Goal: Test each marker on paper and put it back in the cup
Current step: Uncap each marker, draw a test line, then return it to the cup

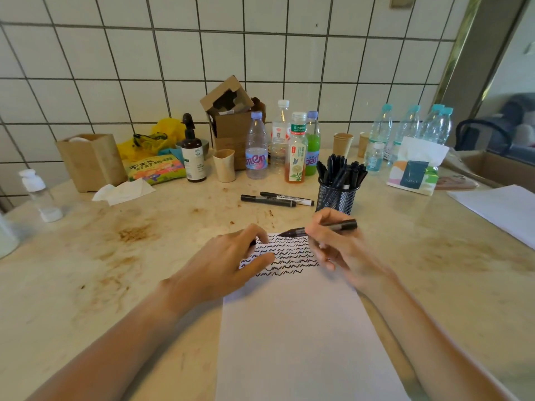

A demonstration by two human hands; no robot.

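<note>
Black uncapped marker (315, 229) is gripped by right hand (335, 244) over scribble-rowed white paper (298, 328); left hand (231, 264), curled, seemingly holds its cap; black mesh cup (335, 198) awaits it.

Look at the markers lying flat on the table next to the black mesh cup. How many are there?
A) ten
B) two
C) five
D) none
B: two markers lie side by side on the table, just left of the mesh cup, while a third is held in the right hand over the paper.
</note>
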